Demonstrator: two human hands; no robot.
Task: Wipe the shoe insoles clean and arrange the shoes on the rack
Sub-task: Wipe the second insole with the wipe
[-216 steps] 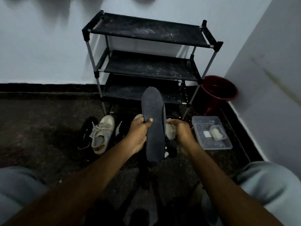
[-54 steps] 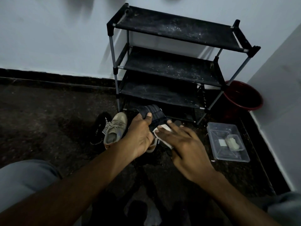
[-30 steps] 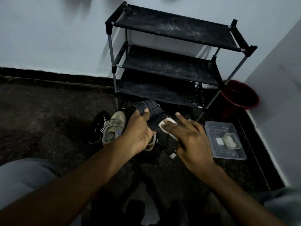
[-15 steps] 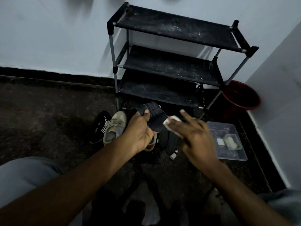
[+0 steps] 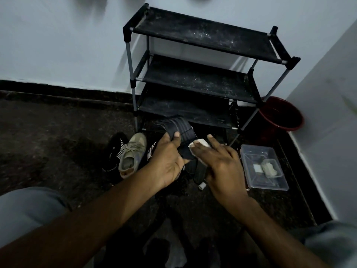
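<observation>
My left hand grips a dark ribbed insole, held tilted above the floor in front of the rack. Under the flat fingers of my right hand a small white wipe is pressed against the insole's lower part. The black three-shelf shoe rack stands against the wall with bare, dusty shelves. A beige sneaker lies on the floor to the left, between black shoes with white stripes. More dark shoes lie beneath my hands, partly hidden.
A clear plastic tray holding small white items sits on the floor to the right. A dark red bucket stands in the corner beside the rack. The right wall is close. My knees frame the bottom of the view.
The insole, earlier held upright, is now lower and bent over my left hand. My right hand has slid the wipe back and forth along it, slightly left and down in the last half second.
</observation>
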